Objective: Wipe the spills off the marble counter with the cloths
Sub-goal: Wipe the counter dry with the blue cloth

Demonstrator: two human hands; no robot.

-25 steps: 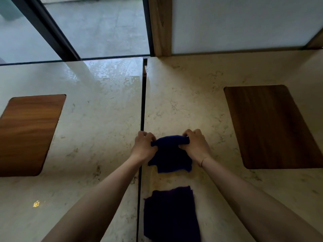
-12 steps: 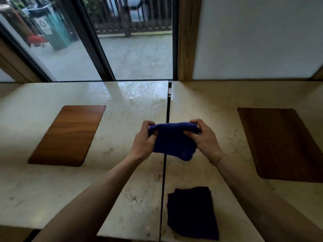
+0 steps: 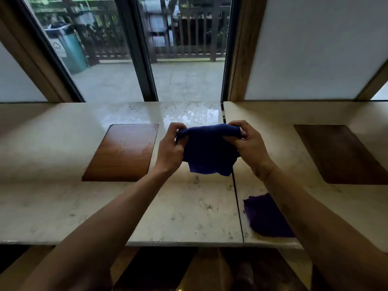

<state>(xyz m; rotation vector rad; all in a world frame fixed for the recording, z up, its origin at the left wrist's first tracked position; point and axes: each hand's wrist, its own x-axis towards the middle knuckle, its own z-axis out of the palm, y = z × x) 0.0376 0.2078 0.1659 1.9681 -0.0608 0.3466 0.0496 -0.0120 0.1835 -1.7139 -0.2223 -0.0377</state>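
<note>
A dark blue cloth (image 3: 207, 151) hangs in the air above the marble counter (image 3: 63, 206), over the seam between two slabs. My left hand (image 3: 170, 148) pinches its upper left corner and my right hand (image 3: 248, 143) pinches its upper right corner. A second dark cloth (image 3: 266, 217) lies flat on the right slab near the front edge, partly under my right forearm. Wet droplets (image 3: 189, 114) shine on the left slab by the window.
A wooden inlay panel (image 3: 123, 152) with wet marks sits in the left slab, and a darker inlay panel (image 3: 340, 154) in the right. A dark seam (image 3: 237, 206) divides the slabs. Window glass and a white wall panel rise behind the counter.
Both hands have lifted the blue cloth off the counter and hold it higher and spread between them. The view has tilted up and shifted left, showing the window and the counter's front edge.
</note>
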